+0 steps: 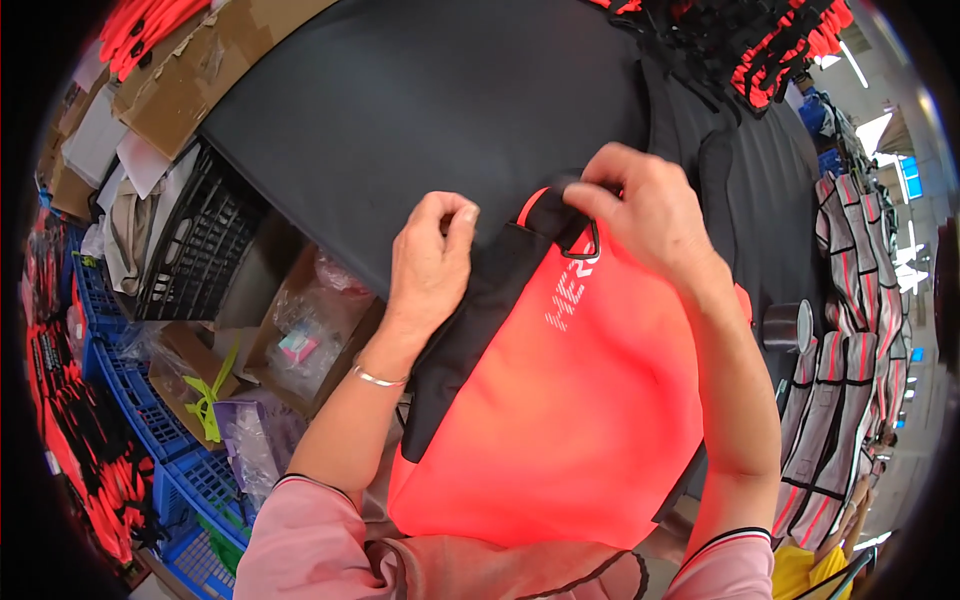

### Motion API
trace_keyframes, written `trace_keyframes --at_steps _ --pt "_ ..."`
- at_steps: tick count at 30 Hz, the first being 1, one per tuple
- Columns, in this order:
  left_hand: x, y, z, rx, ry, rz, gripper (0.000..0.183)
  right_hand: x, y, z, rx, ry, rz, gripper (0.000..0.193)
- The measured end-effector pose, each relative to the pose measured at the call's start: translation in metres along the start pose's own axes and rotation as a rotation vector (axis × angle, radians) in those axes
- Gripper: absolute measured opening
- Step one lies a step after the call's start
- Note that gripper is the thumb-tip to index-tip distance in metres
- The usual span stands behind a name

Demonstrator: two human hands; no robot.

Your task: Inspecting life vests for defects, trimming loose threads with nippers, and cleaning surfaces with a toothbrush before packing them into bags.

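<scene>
A bright red-orange bag (570, 400) with a broad black band along its left edge lies before me, its lower end against my lap. Pale printing runs near its upper part. At the top corner a black strap (548, 213) folds over, with a black ring-shaped buckle (581, 243) on it. My right hand (650, 210) pinches the strap end between thumb and fingers. Left of the strap, my left hand (430, 255) hovers apart from it, thumb and forefinger pressed together; anything between them is too small to make out.
A black-covered table (400, 120) spreads ahead. Left are a cardboard box (200, 75), a black crate (195, 240) and blue crates (150, 410). A roll of tape (787, 327) sits at right. Red and black straps (770, 55) pile up far right; grey pieces (825, 440) are stacked beyond.
</scene>
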State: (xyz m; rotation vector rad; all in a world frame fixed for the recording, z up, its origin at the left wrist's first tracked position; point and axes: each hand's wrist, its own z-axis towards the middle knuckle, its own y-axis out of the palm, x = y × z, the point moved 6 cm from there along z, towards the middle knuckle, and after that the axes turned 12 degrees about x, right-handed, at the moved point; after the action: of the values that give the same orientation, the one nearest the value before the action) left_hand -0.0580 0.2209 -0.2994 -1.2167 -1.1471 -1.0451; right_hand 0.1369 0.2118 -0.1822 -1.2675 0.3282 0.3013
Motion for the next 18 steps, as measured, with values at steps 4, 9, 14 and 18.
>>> trace_keyframes --at_steps 4,9,14,18 --pt "0.029 0.01 -0.024 -0.265 0.105 0.288 0.067 0.011 0.011 0.015 0.079 -0.047 0.109 0.043" --pt "0.024 0.013 -0.014 -0.471 -0.048 0.378 0.065 -0.006 0.033 0.012 -0.286 0.046 -0.135 0.038" --pt "0.029 0.019 -0.035 -0.304 0.158 0.14 0.042 0.027 0.03 -0.018 -0.162 0.182 0.479 0.018" --pt "0.035 0.02 -0.059 -0.151 0.439 0.129 0.041 0.039 0.026 -0.052 -0.035 0.173 0.762 0.014"
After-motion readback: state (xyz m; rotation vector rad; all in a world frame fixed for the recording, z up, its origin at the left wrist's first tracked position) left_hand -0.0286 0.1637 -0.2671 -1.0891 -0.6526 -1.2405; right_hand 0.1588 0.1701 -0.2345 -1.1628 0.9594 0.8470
